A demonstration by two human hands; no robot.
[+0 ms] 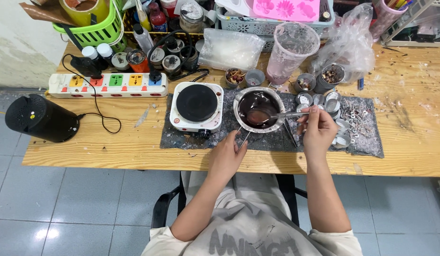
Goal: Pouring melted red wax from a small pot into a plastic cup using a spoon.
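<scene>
Round steel melting pot of dark brown liquid sits on the grey felt mat, at 3 o'clock of the white single-burner hotplate. Left hand fingers clamped on the pot's handle; right hand pinches a metal spoon, bowl dipped. Best kept level, handle braced, scooping shallow to avoid drips.

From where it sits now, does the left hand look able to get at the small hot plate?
Probably yes: the left hand rests on the pot handle, just beside the hot plate, with nothing between them.
</scene>
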